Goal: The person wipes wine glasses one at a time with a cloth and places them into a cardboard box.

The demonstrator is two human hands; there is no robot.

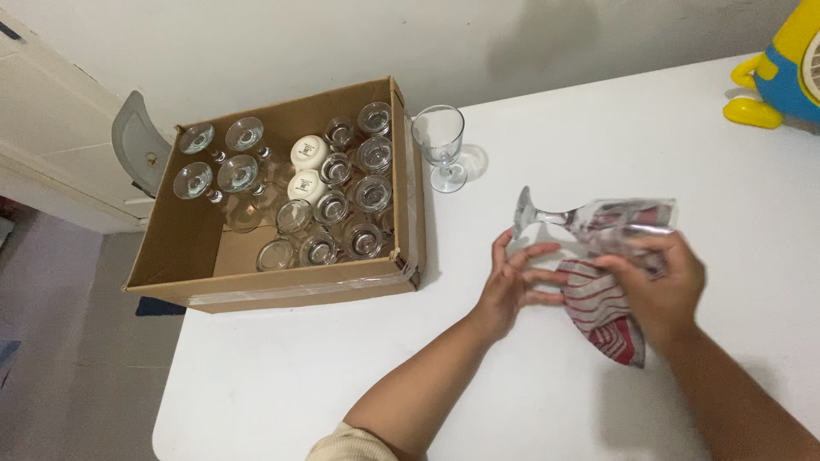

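Observation:
I hold a clear stemmed glass on its side above the white table, its foot pointing left. A red and white striped cloth is wrapped around the bowl and hangs below it. My right hand grips the cloth-covered bowl. My left hand has its fingers spread under the stem, touching the cloth's edge. Another stemmed glass stands upright on the table, just right of the cardboard box.
The open cardboard box holds several clear glasses and two white cups; its left part overhangs the table edge. A yellow and blue toy figure stands at the far right corner. A grey chair back shows behind the box.

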